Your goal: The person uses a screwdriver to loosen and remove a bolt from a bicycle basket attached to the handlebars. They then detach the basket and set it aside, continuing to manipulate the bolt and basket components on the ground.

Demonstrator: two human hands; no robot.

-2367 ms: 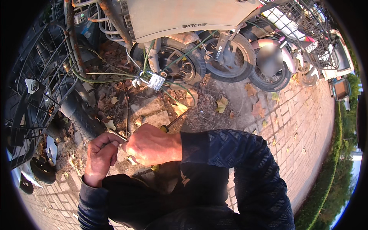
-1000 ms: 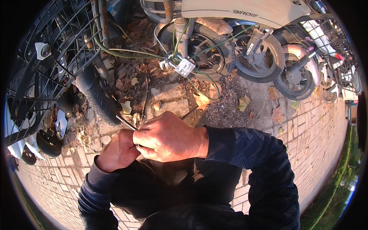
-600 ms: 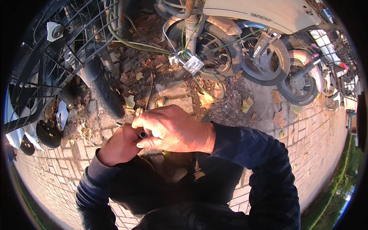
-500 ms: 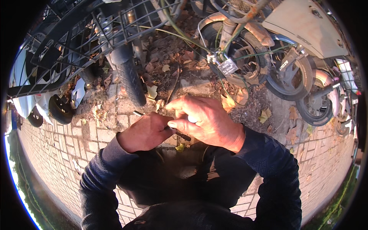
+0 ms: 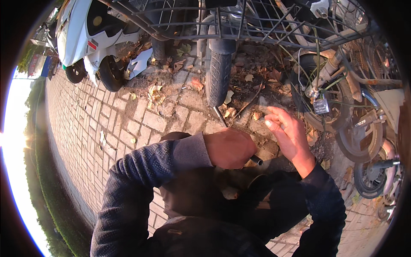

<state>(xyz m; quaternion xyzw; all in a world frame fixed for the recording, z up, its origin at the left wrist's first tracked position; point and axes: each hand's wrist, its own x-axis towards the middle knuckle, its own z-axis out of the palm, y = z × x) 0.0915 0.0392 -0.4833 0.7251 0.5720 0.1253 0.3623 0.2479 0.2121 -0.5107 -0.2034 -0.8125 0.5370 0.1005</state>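
Observation:
My left hand (image 5: 231, 148) is closed in a fist around a thin dark rod (image 5: 220, 116). One end of the rod sticks out toward the front tyre ahead. Its other end, thicker and hollow-looking, shows below my fingers near my knees; the middle is hidden by the fist. To the right, my right hand (image 5: 289, 136) is held up with fingers stretched and thumb apart. Nothing shows in it, and it does not touch the rod. Just beyond my left hand stands the treaded black tyre (image 5: 219, 77) of a parked two-wheeler.
A black wire basket (image 5: 261, 32) overhangs the tyre. White scooters (image 5: 79, 36) stand at the left; several bicycles, one with a dark tag (image 5: 321, 106), crowd the right. Brick paving (image 5: 115, 111) and fallen leaves (image 5: 155, 95) cover the ground; a thin stick (image 5: 252, 100) lies ahead.
My view has swung left, so things sit farther right in it. My right hand has drawn away from my left, its fingers now straighter. The left still grips the rod, which is tilted more steeply.

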